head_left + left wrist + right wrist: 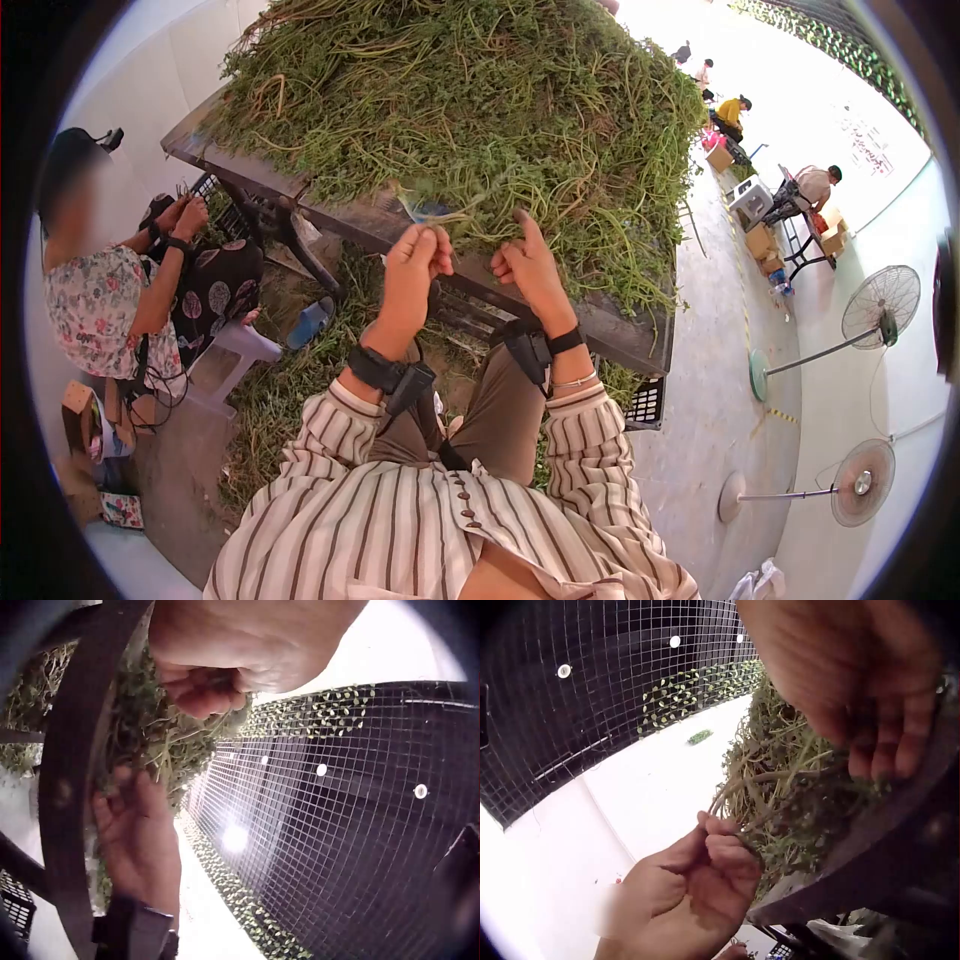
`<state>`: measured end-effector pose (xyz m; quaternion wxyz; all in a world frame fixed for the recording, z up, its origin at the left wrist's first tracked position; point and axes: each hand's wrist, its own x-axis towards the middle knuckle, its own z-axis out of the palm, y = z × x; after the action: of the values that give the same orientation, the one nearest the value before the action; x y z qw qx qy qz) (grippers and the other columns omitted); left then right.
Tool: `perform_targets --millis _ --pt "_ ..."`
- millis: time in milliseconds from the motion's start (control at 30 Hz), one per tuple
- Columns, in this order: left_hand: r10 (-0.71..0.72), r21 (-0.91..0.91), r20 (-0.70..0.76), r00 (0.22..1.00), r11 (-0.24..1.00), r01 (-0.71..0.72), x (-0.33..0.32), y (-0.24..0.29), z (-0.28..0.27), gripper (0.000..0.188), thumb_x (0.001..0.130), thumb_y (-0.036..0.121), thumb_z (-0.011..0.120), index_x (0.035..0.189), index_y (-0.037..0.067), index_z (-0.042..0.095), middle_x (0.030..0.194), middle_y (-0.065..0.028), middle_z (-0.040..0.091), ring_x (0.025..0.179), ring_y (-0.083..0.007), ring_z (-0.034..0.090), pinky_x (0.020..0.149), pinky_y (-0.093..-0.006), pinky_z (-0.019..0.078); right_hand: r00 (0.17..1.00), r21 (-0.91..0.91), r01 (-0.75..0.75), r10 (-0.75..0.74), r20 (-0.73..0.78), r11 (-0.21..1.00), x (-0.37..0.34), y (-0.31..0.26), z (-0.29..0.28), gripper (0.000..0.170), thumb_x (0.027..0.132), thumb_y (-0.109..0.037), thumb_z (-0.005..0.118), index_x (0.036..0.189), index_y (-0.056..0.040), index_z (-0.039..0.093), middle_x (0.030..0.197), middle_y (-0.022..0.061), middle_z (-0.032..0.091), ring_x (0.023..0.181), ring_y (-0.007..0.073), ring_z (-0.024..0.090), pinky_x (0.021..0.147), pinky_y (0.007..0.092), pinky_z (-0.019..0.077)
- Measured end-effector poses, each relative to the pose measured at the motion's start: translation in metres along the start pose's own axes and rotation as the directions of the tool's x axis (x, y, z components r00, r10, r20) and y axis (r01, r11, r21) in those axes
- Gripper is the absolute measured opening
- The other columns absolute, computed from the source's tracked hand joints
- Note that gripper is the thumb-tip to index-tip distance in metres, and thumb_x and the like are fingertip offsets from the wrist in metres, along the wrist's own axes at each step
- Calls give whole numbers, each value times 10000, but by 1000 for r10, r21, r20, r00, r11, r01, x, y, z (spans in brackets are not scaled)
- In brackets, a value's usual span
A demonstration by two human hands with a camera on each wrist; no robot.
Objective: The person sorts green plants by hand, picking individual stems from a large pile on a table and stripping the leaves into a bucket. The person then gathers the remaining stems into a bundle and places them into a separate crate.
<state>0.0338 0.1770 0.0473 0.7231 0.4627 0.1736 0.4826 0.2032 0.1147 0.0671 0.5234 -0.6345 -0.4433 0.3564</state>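
Observation:
A large heap of green leafy stems (470, 110) covers the dark table. At its front edge my left hand (410, 275) pinches thin stems between thumb and curled fingers; the right wrist view shows this left hand (697, 892) with stems (761, 780) rising from the fingertips. My right hand (535, 275) is a short way to the right, index finger extended toward the heap, other fingers bent. In the right wrist view the right hand (847, 682) hangs over the stems, its fingertips loosely bent; no stem is plainly held.
The table edge (640, 340) runs in front of my knees. Loose greens (290, 440) lie on the floor at left. A seated person (120, 280) works at left beside a stool (225, 365). Two fans (880, 305) stand at right; a black crate (645, 402) sits under the table.

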Motion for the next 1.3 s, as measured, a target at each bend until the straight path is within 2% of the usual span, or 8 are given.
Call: perform_targets --millis 333,533,600,733,967,1000,1167,1300 --pt "110 -123 -59 992 985 -117 19 36 -16 222 971 199 420 877 33 532 775 -21 507 673 -115 480 628 -270 437 1000 -115 -3 5 24 993 5 -1 -3 543 873 -55 484 1369 24 278 764 87 615 662 133 548 579 273 457" --pt "132 -158 -60 989 978 -140 42 42 -19 216 969 185 423 932 20 558 773 -18 524 671 -109 490 633 -275 446 990 -270 104 -125 -61 957 18 -8 -16 279 880 -116 520 1086 66 472 696 91 607 607 126 540 552 285 446" --pt "125 -157 -82 989 978 -137 46 44 -18 219 970 182 422 955 15 563 772 -13 524 670 -104 490 636 -275 449 985 -468 83 -143 -95 880 22 -19 -24 238 858 -162 549 956 54 528 672 131 597 616 241 585 585 357 452" --pt "198 -250 -187 962 937 -242 52 52 -45 206 961 164 435 998 6 562 767 -8 524 668 -86 483 645 -267 449 924 -658 50 -285 -255 752 43 -11 -48 274 838 -230 547 737 22 509 595 162 564 602 349 561 600 426 439" --pt "255 -278 -314 914 896 -346 40 88 -72 179 950 139 437 980 -2 544 743 3 485 632 -90 423 644 -263 407 957 -595 -83 -103 -271 799 42 -16 -68 301 847 -227 548 683 23 515 585 161 546 582 338 553 593 434 441" --pt "274 -304 -307 911 879 -367 38 91 -75 172 946 134 443 977 -2 543 748 1 486 634 -90 421 640 -256 402 939 -705 -60 -201 -280 706 45 -12 -64 304 857 -222 542 671 16 517 528 117 537 533 301 551 586 424 452" --pt "334 -316 -343 878 839 -443 25 115 -101 140 922 113 499 976 -10 538 753 -15 477 645 -94 422 637 -252 402 953 -663 -93 -126 -275 743 40 -4 -65 304 864 -213 535 670 21 527 518 101 555 527 279 561 592 413 466" --pt "546 -233 -266 795 763 -602 3 150 -159 77 895 61 516 948 7 504 787 -26 478 666 -99 428 621 -241 397 957 -574 -129 -50 -286 808 42 11 -78 313 871 -211 528 661 21 529 517 100 562 541 280 572 594 397 469"
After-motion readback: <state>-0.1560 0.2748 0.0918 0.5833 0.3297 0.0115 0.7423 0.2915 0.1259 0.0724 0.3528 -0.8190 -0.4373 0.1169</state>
